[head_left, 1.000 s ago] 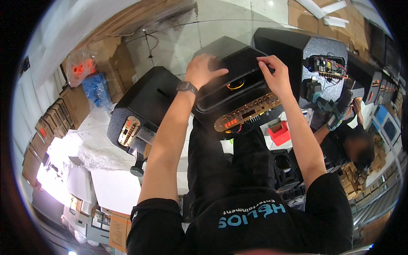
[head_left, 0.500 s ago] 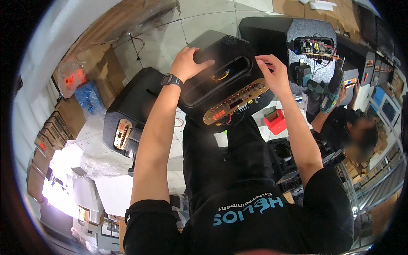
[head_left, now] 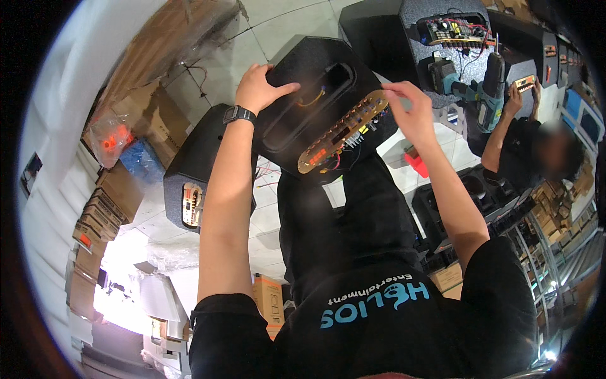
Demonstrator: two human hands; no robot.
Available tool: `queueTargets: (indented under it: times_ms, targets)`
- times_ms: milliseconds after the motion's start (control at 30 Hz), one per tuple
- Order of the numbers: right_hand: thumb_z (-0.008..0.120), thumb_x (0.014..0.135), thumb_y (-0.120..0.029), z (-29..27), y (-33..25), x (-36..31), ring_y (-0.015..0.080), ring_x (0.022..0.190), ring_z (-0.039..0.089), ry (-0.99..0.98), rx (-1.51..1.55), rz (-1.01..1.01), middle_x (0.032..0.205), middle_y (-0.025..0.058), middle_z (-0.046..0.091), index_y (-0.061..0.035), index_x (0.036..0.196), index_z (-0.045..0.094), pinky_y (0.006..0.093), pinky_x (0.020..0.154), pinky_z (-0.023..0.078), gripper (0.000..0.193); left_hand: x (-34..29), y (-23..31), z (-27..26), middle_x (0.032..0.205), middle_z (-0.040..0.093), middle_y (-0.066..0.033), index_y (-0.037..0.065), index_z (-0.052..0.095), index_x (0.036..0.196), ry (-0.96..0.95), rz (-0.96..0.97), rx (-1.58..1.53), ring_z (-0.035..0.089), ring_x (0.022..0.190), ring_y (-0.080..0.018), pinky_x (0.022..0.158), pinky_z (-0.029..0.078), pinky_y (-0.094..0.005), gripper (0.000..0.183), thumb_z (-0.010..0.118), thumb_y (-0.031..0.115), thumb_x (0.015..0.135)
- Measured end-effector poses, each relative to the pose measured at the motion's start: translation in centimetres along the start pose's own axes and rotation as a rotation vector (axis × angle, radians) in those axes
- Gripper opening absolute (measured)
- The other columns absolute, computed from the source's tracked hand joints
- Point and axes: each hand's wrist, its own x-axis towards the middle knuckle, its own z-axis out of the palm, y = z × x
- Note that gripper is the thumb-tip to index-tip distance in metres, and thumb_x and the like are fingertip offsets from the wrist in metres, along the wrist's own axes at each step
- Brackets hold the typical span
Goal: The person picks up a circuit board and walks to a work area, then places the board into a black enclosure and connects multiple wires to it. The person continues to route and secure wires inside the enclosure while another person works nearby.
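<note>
Black speaker cabinet [head_left: 315, 66] before the legs [head_left: 309, 218], I have the left hand [head_left: 255, 90] spread on its edge, the right hand [head_left: 411, 110] half-curled by the gold control panel [head_left: 343, 131], hold unclear: seemingly a steadying step, calling for even two-sided support.

Blue and white lettering [head_left: 377, 305] across the black shirt [head_left: 391, 341]

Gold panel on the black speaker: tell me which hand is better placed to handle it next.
The right hand looks better placed: its fingers are by the upper end of the gold panel. The left hand is at the left edge of the speaker, with the long opening between it and the panel.
</note>
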Motion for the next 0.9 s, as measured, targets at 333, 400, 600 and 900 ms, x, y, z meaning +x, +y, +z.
queueTargets:
  times_ms: [333, 400, 600, 900]
  targets:
    - [0.07, 0.092, -0.032, 13.8, -4.4, 1.7, 0.0317, 0.119, 0.06, -0.516, -0.656, -0.282, 0.114, 0.0143, 0.066, -0.0088, 0.113, 0.074, 0.0494, 0.106, 0.045, 0.032, -1.2, 0.0, 2.5, 0.126, 0.067, -0.0218, -0.003, 0.064, 0.131, 0.238, 0.049, -0.04, 0.064, 0.119, -0.0365, 0.102, 0.052, -0.0443, 0.099, 0.091, 0.066, 0.065]
    - [0.068, 0.094, -0.034, 14.6, -5.0, 1.8, 0.0322, 0.123, 0.057, -0.515, -0.745, -0.22, 0.12, 0.0157, 0.064, -0.0107, 0.12, 0.073, 0.0504, 0.113, 0.04, 0.036, -1.3, -0.1, 2.8, 0.127, 0.066, -0.0214, -0.002, 0.063, 0.131, 0.244, 0.042, -0.049, 0.064, 0.12, -0.0363, 0.103, 0.051, -0.0445, 0.1, 0.091, 0.067, 0.065]
    - [0.06, 0.099, -0.041, 19.6, -2.7, 0.0, 0.0347, 0.133, 0.054, -0.366, -0.894, -0.021, 0.132, 0.0234, 0.062, -0.0029, 0.131, 0.068, 0.0564, 0.126, 0.02, 0.051, -1.3, 0.1, 2.6, 0.131, 0.064, -0.0212, -0.003, 0.061, 0.133, 0.209, 0.015, -0.067, 0.061, 0.124, -0.0363, 0.105, 0.05, -0.0449, 0.102, 0.09, 0.068, 0.065]
    - [0.058, 0.098, -0.027, 23.2, -2.6, 1.5, 0.0281, 0.119, 0.06, -0.323, -0.932, 0.207, 0.121, 0.0094, 0.069, -0.0061, 0.122, 0.072, 0.0573, 0.126, 0.018, 0.035, -1.3, 0.0, 2.6, 0.131, 0.063, -0.0147, 0.004, 0.063, 0.133, 0.22, -0.02, -0.098, 0.061, 0.124, -0.0339, 0.104, 0.051, -0.0448, 0.102, 0.088, 0.072, 0.062]
